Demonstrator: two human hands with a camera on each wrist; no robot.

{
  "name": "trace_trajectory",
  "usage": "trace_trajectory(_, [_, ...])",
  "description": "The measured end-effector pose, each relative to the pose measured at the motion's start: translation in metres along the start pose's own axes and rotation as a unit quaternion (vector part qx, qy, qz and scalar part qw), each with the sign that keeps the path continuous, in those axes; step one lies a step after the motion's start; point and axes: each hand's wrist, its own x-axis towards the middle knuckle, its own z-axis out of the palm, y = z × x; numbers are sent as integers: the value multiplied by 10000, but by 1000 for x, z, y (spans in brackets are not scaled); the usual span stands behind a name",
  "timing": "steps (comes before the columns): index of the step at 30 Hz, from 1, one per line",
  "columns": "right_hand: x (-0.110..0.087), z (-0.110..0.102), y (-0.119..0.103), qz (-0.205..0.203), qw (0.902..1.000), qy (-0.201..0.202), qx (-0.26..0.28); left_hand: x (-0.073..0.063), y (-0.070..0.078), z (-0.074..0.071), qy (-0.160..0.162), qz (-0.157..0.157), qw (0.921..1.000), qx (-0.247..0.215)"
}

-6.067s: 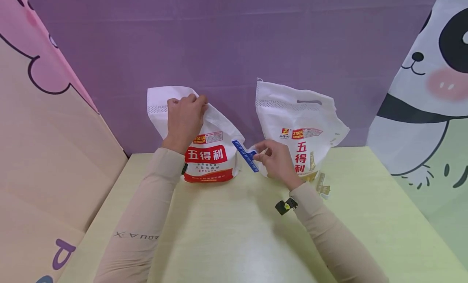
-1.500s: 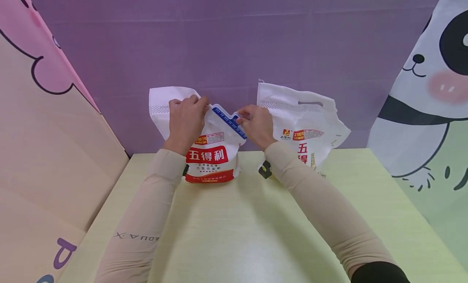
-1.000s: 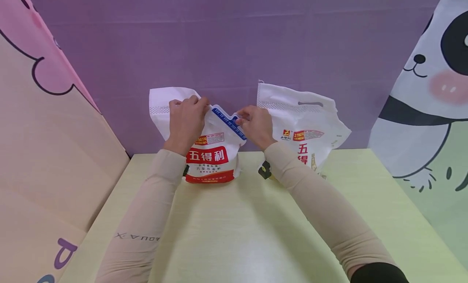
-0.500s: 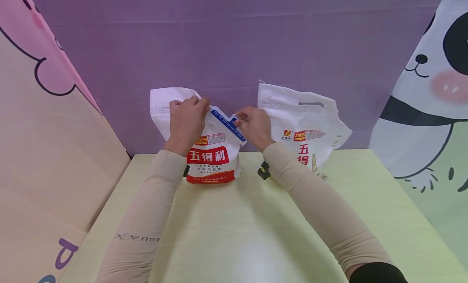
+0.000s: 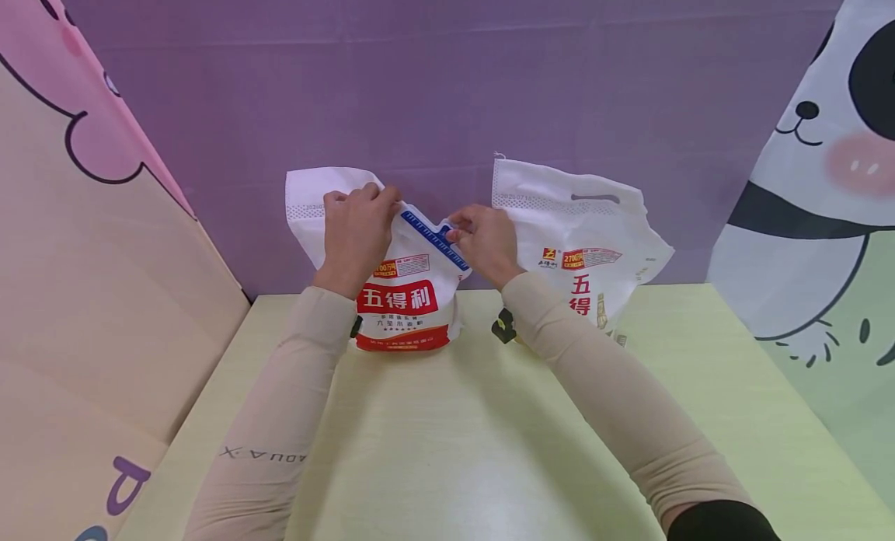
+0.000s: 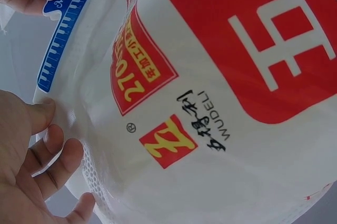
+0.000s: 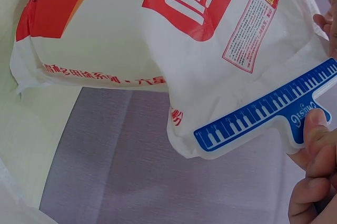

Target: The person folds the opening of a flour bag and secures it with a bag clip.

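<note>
A white flour bag [image 5: 402, 323] with red print stands at the back of the table, its upper edge sloping down to the right. My left hand [image 5: 358, 234] pinches that edge between thumb and fingers, as the left wrist view also shows. On the lower right stretch of the edge sits a blue-and-white bag clip [image 7: 263, 110] with a piano-key pattern. My right hand [image 5: 489, 242] pinches the clip's grip tab, thumb on the front. How deep the clip's jaws reach over the bag is hidden.
A second white flour bag [image 5: 580, 230] with a handle slot stands to the right, partly behind my right forearm. A gold-patterned piece [image 5: 621, 339] shows at its foot, mostly hidden. A purple cloth backdrop [image 5: 447, 98] rises behind the table [image 5: 433, 448].
Since the earliest frame my right hand has carried the clip up and left from beside the bag onto its edge. Lately the clip has shifted slightly left and down; my left hand holds its place.
</note>
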Motion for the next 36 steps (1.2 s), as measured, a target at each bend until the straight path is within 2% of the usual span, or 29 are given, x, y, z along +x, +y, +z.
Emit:
trace_trajectory(24, [0,2,-1,200,9997,-149,43,0,0,1,-28,-10,10000,-19])
trace_trajectory(36, [0,3,-2,320,9992,-204,-133,0,-1,3,15,2,10000,-31])
